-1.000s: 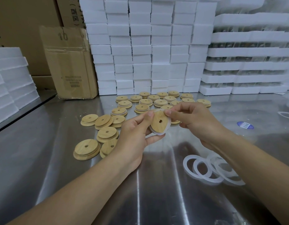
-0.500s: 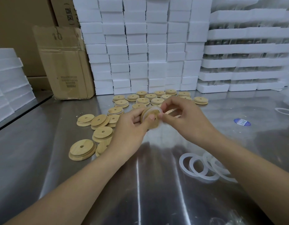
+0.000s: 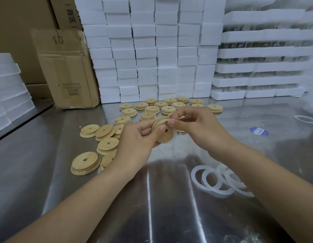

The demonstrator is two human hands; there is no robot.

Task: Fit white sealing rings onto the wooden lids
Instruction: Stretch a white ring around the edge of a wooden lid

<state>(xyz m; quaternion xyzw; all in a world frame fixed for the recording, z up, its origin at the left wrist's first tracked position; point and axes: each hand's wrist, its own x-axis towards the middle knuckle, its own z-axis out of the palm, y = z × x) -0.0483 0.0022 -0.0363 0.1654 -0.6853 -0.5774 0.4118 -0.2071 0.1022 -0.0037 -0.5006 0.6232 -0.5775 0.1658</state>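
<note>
My left hand (image 3: 140,137) grips a round wooden lid (image 3: 163,135) with a centre hole, held on edge above the steel table, thumb pressed near the hole. A white sealing ring (image 3: 173,133) wraps part of the lid's rim. My right hand (image 3: 196,126) pinches that ring at the lid's top edge. Several bare wooden lids (image 3: 86,163) lie at the left, and more lids (image 3: 152,108) spread behind my hands. Loose white rings (image 3: 215,181) lie in a pile at the lower right, partly hidden by my right forearm.
The steel table (image 3: 47,172) carries a cardboard box (image 3: 68,67) at the back left, stacked white foam blocks (image 3: 152,50) behind the lids and foam trays (image 3: 257,67) at the right. A single ring (image 3: 306,119) and a blue sticker (image 3: 259,131) lie far right.
The lid has turned in my left hand from facing me to more on edge. My right fingers have shifted along the rim with the ring, which now sits further around the lid.
</note>
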